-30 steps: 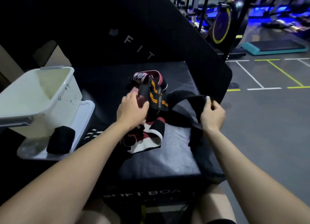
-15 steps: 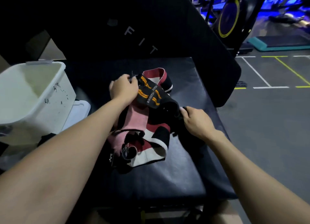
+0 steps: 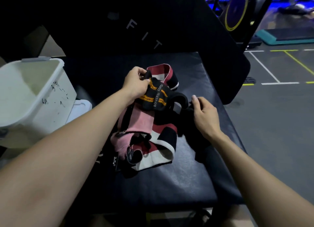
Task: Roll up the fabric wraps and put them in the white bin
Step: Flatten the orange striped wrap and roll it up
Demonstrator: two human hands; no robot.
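1. At the centre of the frame, a tangle of fabric wraps [image 3: 147, 124] lay on a dark padded box [image 3: 169, 184]: a pink one, a maroon, white and black one, and a black wrap with orange stripes [image 3: 157, 97] on top.
2. Lettering on the striped wrap read roughly "BOKEERSI"; the rest of it was folded out of sight.
3. Just above centre, the left hand [image 3: 136, 84] pinched the far end of the striped wrap between thumb and curled fingers, lifting it off the pile.
4. Right of centre, the right hand [image 3: 203, 114] rested with curled fingers on a black wrap [image 3: 195, 133]. That fabric merged with the dark pad, so its outline and the exact grip were hard to make out; the fingertips seemed to pinch its edge.
5. At the left edge, the white bin [image 3: 34, 97] stood beside the pile but apart from it, its near corner cut off by the frame. Its visible inside held nothing I could make out, and dark scribbles marked its side.
6. Beneath the bin, a pale lid or tray [image 3: 79, 107] showed only as a corner.
7. Across the top, a black upright pad [image 3: 144, 31] bore the letters "FIT"; its left part was lost in shadow.
8. In the upper right corner, gym machines [image 3: 237, 9] in blue light were blurred.
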